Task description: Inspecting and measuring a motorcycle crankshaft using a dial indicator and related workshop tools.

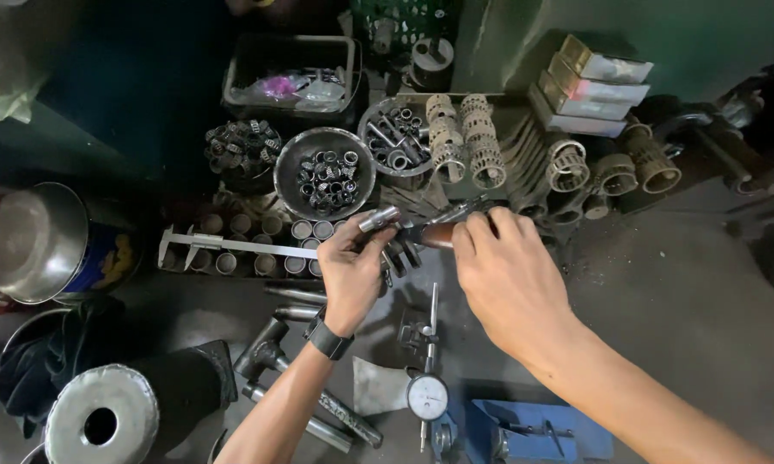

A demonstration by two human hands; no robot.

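On the dark, cluttered workbench [662, 283] — hands [352, 271] grip a steel pin [380, 218].

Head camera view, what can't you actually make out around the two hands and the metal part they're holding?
- Head view: the small metal cylinder in the left hand is half covered by fingers.
- Head view: the right hand hides most of the dark tool that it grips.
- Head view: the dial gauge face is too small to read.
- Head view: the blue vise is cut off by the bottom edge.
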